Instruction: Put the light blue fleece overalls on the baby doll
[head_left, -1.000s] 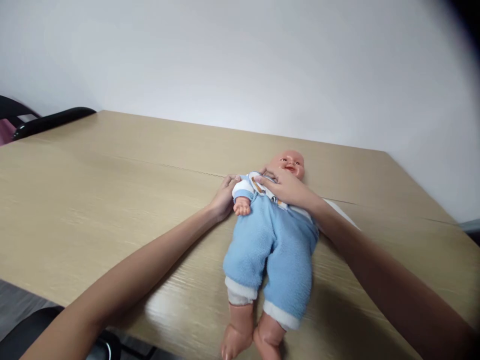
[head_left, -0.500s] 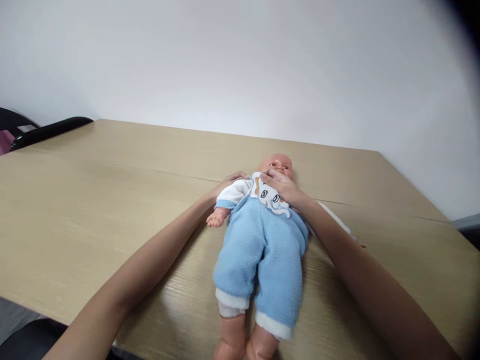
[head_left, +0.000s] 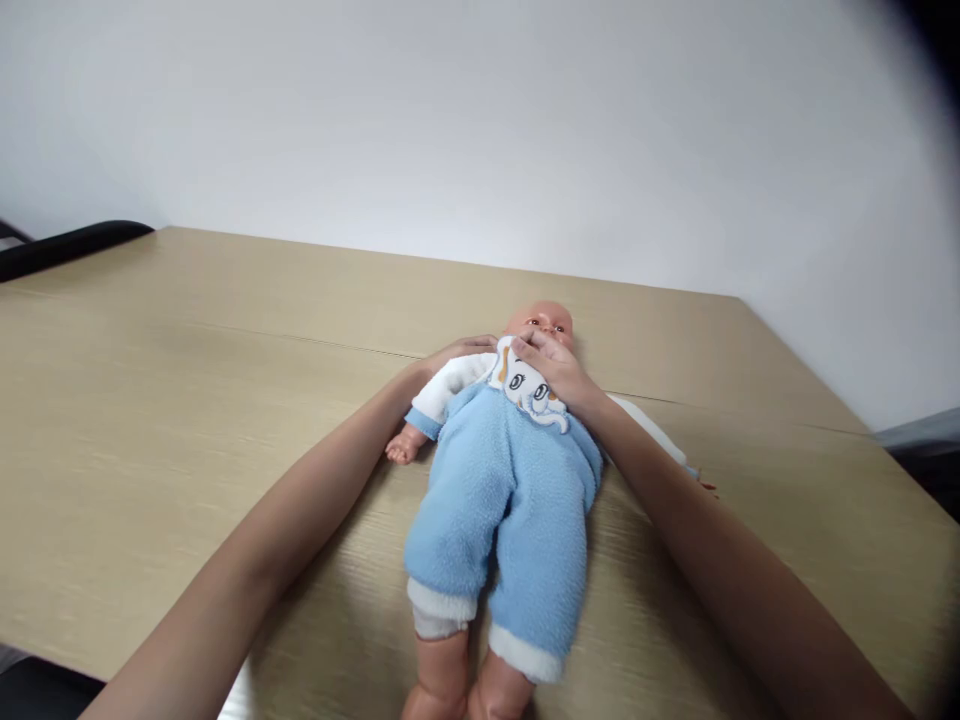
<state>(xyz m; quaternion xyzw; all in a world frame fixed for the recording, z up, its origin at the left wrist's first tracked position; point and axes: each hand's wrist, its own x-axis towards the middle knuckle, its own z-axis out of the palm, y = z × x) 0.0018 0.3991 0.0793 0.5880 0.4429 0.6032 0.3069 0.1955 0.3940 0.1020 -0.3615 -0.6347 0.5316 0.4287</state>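
Observation:
A baby doll (head_left: 541, 316) lies on its back on the table, head away from me and legs toward me. It wears a fleecy blue outfit (head_left: 480, 470) with white sleeves and an elephant face on the chest. My left hand (head_left: 466, 350) curls round the doll's shoulder by the collar, its fingertips partly hidden. My right hand (head_left: 553, 364) lies across the upper chest just under the chin, fingers bent in at the collar. What the fingertips pinch there is hard to see. The doll's arms are spread to either side.
The wooden table (head_left: 225, 400) has a seam running across it. Behind it stands a plain white wall (head_left: 450, 130). A black chair back (head_left: 82, 245) shows at the far left edge, and a dark object (head_left: 926, 460) at the right.
The doll and both hands appear slightly further left as the view shifts. My left fingers have moved in closer to the collar; my right hand stays at the upper chest.

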